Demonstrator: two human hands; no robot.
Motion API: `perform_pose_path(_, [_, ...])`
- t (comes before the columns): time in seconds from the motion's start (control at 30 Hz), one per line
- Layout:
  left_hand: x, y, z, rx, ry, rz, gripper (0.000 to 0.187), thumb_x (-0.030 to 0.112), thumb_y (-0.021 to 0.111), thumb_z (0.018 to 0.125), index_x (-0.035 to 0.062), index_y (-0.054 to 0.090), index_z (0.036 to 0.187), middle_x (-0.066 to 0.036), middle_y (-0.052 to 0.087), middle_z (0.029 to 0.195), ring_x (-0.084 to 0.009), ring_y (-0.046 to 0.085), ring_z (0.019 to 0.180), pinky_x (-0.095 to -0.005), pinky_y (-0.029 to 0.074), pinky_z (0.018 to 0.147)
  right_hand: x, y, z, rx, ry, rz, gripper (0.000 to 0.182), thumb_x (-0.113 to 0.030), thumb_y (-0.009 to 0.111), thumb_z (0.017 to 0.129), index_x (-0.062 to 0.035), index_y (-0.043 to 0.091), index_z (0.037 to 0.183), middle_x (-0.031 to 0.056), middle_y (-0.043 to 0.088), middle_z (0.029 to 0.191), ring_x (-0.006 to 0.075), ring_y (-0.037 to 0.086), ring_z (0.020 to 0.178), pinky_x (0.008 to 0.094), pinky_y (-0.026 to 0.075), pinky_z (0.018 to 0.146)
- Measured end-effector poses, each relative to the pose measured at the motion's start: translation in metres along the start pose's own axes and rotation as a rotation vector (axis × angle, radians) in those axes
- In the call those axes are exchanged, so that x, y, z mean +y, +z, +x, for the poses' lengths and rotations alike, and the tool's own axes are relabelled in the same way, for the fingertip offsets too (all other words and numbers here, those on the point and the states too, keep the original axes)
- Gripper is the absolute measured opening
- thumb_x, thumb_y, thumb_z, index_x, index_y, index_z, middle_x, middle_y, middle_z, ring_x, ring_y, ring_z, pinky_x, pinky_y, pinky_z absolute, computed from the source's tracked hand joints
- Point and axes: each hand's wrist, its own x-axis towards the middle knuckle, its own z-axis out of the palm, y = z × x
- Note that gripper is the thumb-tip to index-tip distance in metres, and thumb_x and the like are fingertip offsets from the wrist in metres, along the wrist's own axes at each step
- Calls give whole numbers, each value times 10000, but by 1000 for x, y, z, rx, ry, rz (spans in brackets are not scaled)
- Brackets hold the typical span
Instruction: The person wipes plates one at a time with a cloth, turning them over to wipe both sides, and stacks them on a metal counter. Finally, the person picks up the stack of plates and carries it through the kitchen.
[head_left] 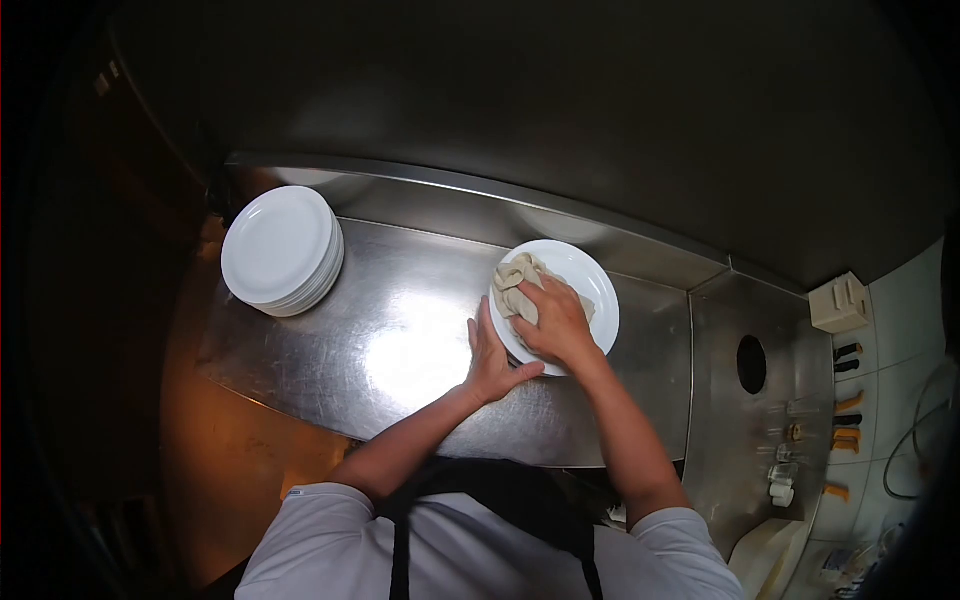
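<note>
A round white plate (pixel 592 268) lies on the steel counter in front of me. My right hand (pixel 560 325) presses a crumpled beige cloth (pixel 515 278) onto the plate's inner face, fingers closed over the fabric. On the near left rim, my left hand (pixel 489 366) grips the plate, with its thumb along the near edge and its fingers up the left side. Part of the plate is hidden under the cloth and the right hand. Farther left stands a stack of white plates (pixel 278 245), away from both hands.
The steel counter (pixel 400 270) has a raised back ledge (pixel 480 192). To the right, a steel surface has a round dark hole (pixel 751 364), with glasses (pixel 783 472) near its edge. Knives with yellow and black handles (pixel 847 438) hang at the tiled wall beside a white box (pixel 840 303).
</note>
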Motion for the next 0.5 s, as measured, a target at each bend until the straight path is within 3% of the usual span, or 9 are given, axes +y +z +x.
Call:
perform_pose_path(0.03, [-5, 0, 1, 2, 2, -60, 1362, 475, 817, 741, -35, -168, 1534, -295, 139, 1589, -439, 91, 1515, -628, -27, 1183, 2, -2, 3, -1, -33, 7, 577, -314, 725, 772, -74, 646, 1291, 292, 570, 1349, 446, 509, 1293, 500, 359, 1108])
perform_pose_path(0.13, [2, 21, -5, 262, -53, 18, 1074, 327, 744, 841, -45, 30, 1551, -291, 259, 1538, -443, 175, 1490, -639, 24, 1180, 20, 2, 11, 40, -28, -68, 549, -313, 720, 776, -88, 657, 1273, 272, 575, 1350, 429, 508, 1295, 495, 352, 1104])
perform_pose_path(0.23, [22, -1, 0, 336, 393, 251, 822, 302, 743, 842, -23, 331, 1475, -238, 417, 1442, -405, 341, 1417, -623, 78, 1184, 38, -4, 29, 68, 11, -119, 520, -307, 741, 764, -142, 674, 1252, 202, 581, 1342, 367, 518, 1250, 479, 371, 1043])
perform_pose_path(0.27, [35, -15, -1, 169, 385, 249, 510, 337, 744, 841, 64, 599, 1246, -127, 593, 1264, -325, 521, 1274, -632, 190, 1160, 45, -4, 32, 67, -3, -126, 511, -308, 742, 764, -142, 679, 1243, 193, 587, 1331, 362, 527, 1229, 478, 377, 1031])
perform_pose_path(0.37, [14, -26, 6, -31, 635, 333, 377, 326, 750, 832, 99, 683, 1126, -72, 657, 1142, -255, 589, 1188, -622, 251, 1146, 51, -8, 35, 51, -26, -140, 487, -310, 752, 758, -148, 695, 1213, 156, 602, 1306, 343, 539, 1200, 476, 391, 1013])
perform_pose_path(0.4, [13, -29, 7, 0, 674, 353, 337, 320, 752, 822, 116, 702, 1085, -53, 669, 1105, -242, 612, 1143, -591, 302, 1134, 52, -8, 35, 46, -24, -150, 485, -307, 754, 755, -152, 696, 1211, 153, 603, 1305, 343, 538, 1199, 478, 393, 1011])
perform_pose_path(0.5, [13, -29, 8, -32, 668, 353, 348, 306, 766, 806, 98, 706, 1079, -60, 670, 1101, -253, 619, 1125, -559, 328, 1130, 59, -18, 32, 83, 46, -287, 461, -297, 763, 746, -166, 708, 1185, 132, 616, 1249, 329, 542, 1182, 487, 403, 1001])
